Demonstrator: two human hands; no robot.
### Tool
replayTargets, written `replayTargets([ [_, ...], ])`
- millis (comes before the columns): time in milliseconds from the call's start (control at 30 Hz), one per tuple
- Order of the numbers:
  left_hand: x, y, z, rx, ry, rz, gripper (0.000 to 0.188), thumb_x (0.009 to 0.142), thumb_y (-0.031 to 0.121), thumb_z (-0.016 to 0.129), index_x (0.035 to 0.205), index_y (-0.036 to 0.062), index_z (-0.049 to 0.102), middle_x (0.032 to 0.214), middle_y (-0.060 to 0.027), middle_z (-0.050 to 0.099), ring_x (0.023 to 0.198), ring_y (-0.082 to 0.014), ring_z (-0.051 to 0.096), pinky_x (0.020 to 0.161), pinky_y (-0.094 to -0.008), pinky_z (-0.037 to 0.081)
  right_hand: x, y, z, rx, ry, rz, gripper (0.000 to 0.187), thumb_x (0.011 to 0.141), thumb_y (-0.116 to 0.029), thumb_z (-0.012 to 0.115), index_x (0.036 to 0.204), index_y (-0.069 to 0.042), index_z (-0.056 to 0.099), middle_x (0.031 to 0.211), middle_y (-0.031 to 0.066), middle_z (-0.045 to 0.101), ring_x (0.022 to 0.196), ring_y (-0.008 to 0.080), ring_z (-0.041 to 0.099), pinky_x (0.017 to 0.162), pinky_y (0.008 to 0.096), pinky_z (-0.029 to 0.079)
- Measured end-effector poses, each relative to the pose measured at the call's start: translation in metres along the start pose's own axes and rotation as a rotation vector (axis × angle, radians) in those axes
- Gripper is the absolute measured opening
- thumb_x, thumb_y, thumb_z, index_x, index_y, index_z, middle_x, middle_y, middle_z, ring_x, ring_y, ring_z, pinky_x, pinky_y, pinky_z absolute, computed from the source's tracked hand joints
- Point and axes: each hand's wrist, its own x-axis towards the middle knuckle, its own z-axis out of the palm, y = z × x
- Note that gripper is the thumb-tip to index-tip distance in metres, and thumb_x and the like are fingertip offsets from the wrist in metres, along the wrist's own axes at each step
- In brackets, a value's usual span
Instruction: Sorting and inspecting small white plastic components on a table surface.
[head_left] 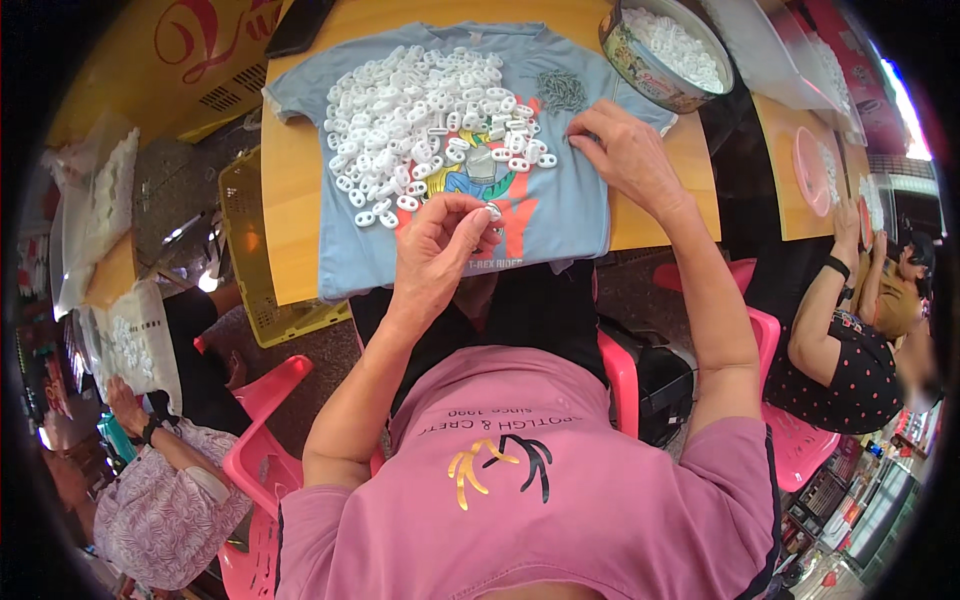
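A light-blue T-shirt (360,250) with a printed front lies spread on the table. On it is a big heap of small white oval plastic pieces (400,110), each with two holes. My left hand (440,245) pinches one such white plastic piece (493,212) between thumb and fingers, just below the heap. Farther right, a small pile of thin grey metal pins or screws (562,90) rests on the shirt. My right hand (630,155) is beside that pile, thumb and forefinger closed together; anything between them is too small to make out.
A round decorated tin (650,85) full of white pieces stands at the far right of the yellow table (290,230). A yellow crate (250,240) is at the left. People at tables sit on both sides, near pink plastic chairs (265,430). A pink basin (810,170) is on the right-hand table.
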Motion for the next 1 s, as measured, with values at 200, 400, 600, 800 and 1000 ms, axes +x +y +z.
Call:
replayTargets([
  [200,0.0,-0.001,-0.001,-0.007,-0.005,0.008,0.016,0.097,0.016,0.058,0.103,0.0011,0.057,0.094,-0.0104,0.069,0.081,-0.0134,0.066,0.071,-0.0256,0.053,-0.001,0.003,0.0,0.059,0.051,0.027,0.012,0.087,-0.013,0.063,0.095,-0.004,0.064,0.09,0.0129,0.062,0.081,0.0315,0.061,0.071,0.0386,0.047],
  [400,0.0,-0.001,-0.001,0.0,-0.001,0.013,0.016,0.097,0.016,0.058,0.103,0.001,0.056,0.094,-0.0106,0.069,0.08,-0.0134,0.066,0.07,-0.0257,0.053,-0.001,-0.001,0.003,0.043,0.035,-0.025,0.011,0.087,-0.014,0.064,0.093,-0.006,0.065,0.09,0.0104,0.061,0.082,0.0306,0.062,0.07,0.0385,0.049],
  [600,0.0,-0.001,0.0,-0.017,-0.002,0.023,0.016,0.097,0.015,0.058,0.104,0.0008,0.056,0.094,-0.0109,0.069,0.08,-0.0137,0.066,0.07,-0.0261,0.054,0.004,-0.007,0.008,-0.068,0.032,-0.054,0.01,0.086,-0.015,0.065,0.091,-0.006,0.065,0.091,0.0082,0.061,0.083,0.0316,0.063,0.071,0.0401,0.05],
  [800,0.0,-0.002,-0.002,-0.028,-0.008,0.014,0.015,0.097,0.015,0.057,0.103,0.0008,0.056,0.095,-0.0109,0.069,0.08,-0.0137,0.066,0.071,-0.0261,0.054,0.005,-0.005,0.006,-0.09,0.0,-0.052,0.012,0.084,-0.015,0.066,0.088,-0.004,0.061,0.091,0.0083,0.061,0.082,0.032,0.063,0.069,0.0416,0.05],
  [1000,0.0,-0.002,-0.002,-0.012,-0.009,0.021,0.016,0.097,0.016,0.058,0.103,0.0011,0.056,0.094,-0.0105,0.069,0.08,-0.0135,0.066,0.07,-0.026,0.053,0.002,-0.002,-0.004,-0.116,-0.105,-0.025,0.015,0.084,-0.018,0.066,0.088,-0.004,0.061,0.091,0.0091,0.062,0.081,0.0321,0.063,0.07,0.0418,0.049],
])
